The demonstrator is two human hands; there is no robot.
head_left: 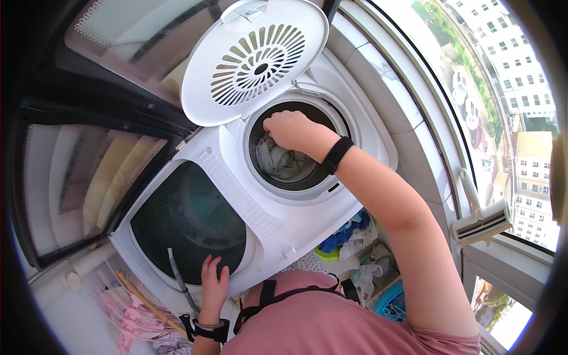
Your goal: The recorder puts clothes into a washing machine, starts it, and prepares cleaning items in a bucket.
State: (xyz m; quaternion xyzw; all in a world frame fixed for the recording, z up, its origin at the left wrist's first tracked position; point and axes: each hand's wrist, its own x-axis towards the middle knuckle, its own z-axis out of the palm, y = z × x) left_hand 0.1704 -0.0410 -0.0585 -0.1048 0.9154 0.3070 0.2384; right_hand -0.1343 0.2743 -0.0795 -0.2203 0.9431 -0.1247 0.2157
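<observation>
A white twin-tub washing machine (pixel 266 219) stands in front of me. Its round drum (pixel 258 168) at the far right is uncovered, and a bundle of pale wet-looking cloth (pixel 284 163) lies inside. My right hand (pixel 293 130) reaches into the drum's mouth, fingers curled closed on the upper part of that cloth; the fingertips are partly hidden. My left hand (pixel 214 278) is at the near rim of the larger dark tub (pixel 189 219), fingers apart and holding nothing. A grey tube (pixel 180 278) passes just left of it. The slotted white round lid (pixel 222 53) is raised behind the drum.
Dark-framed glass panels (pixel 89 189) stand on the left. Pink hangers (pixel 133 319) and a wooden stick (pixel 151 305) are at lower left. Blue clothes (pixel 346 234) and a blue basket (pixel 393 305) sit below on the right. A white-handled squeegee (pixel 485 222) rests by the window.
</observation>
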